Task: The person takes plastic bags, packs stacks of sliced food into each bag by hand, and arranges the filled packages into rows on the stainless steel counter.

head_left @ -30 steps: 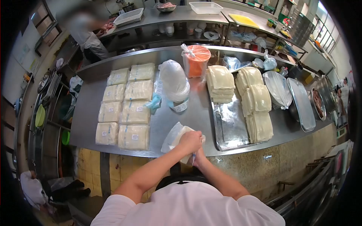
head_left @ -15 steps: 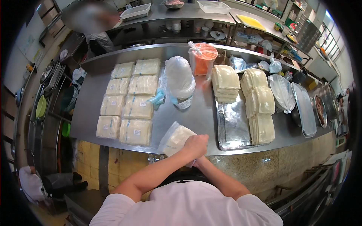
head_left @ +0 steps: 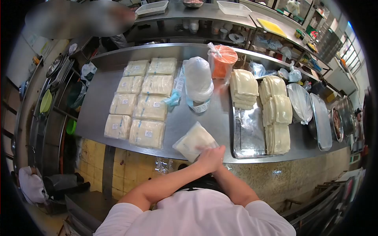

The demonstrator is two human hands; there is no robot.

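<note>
Head view: near the middle of the desk's (head_left: 95, 100) near edge, a clear bag (head_left: 195, 138) of pale sheets is tilted, one corner pointing toward the far edge. The left hand (head_left: 212, 158) has a narrow grip, its fingers folded around the bag's near right corner. The right hand (head_left: 219, 169) is right beside it, mostly hidden beneath the left, so I cannot tell how its grip stands.

Toward the left edge of the desk lie eight labelled packets (head_left: 148, 133) of pale sheets, in two columns of four running from the near edge toward the far one. A crumpled blue strip (head_left: 172, 98) is against the right-hand column. Between packets and tray, in the far half, rests a bulky white plastic bundle (head_left: 199, 80); an orange container (head_left: 224, 63) in a knotted clear bag is near the far edge.

Right of the hands, a metal tray (head_left: 249, 135) reaches almost to the near edge. Bare pale sheets (head_left: 277, 114) are stacked along its right side, with another stack at its far left corner. Toward the desk's right edge are a plastic-wrapped dish (head_left: 300, 103) and a long clear container (head_left: 321, 122).
</note>
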